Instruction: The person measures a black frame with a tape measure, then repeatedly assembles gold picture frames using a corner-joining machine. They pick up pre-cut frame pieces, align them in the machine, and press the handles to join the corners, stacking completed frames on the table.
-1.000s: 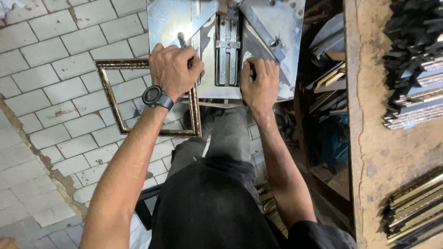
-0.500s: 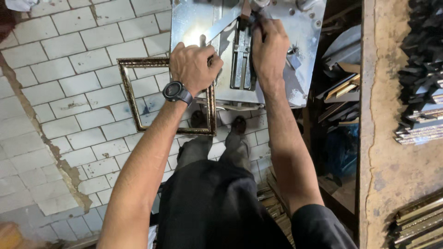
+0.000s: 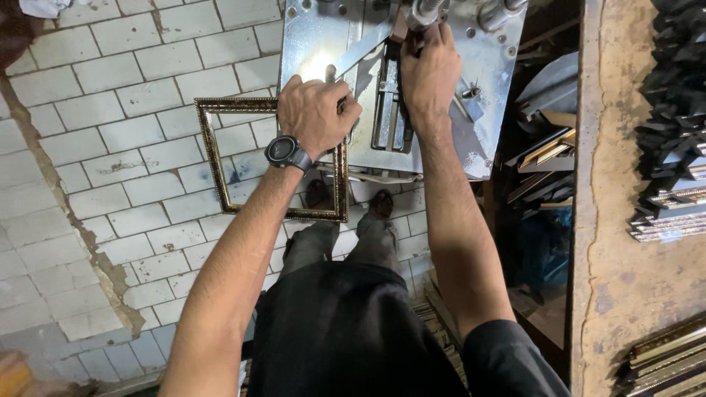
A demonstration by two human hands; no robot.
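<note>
A: Left hand (image 3: 318, 114) is clamped over the near corner of the ornate gilt picture frame (image 3: 220, 165), fingers curled round the moulding and pressing it onto the steel machine table (image 3: 309, 44). Most of the frame overhangs the white tiled floor (image 3: 110, 147), unsupported.

B: Right hand (image 3: 430, 70)?

A: Closed over something at the dark slot under the machine head (image 3: 430, 11); fingers pressed together, but what they pinch I cannot tell.

B: Risks?

A: Judgement only. Fingers lie close to the head; if it drives while they rest there, a pinch. The overhanging frame could pivot off the angled fence (image 3: 360, 48) if the left hand's grip loosens, so the corner joins askew. The wristwatch (image 3: 283, 151) could catch the moulding.

B: The workbench (image 3: 610, 220)?

A: Stacked mouldings (image 3: 673, 147), well apart.
</note>
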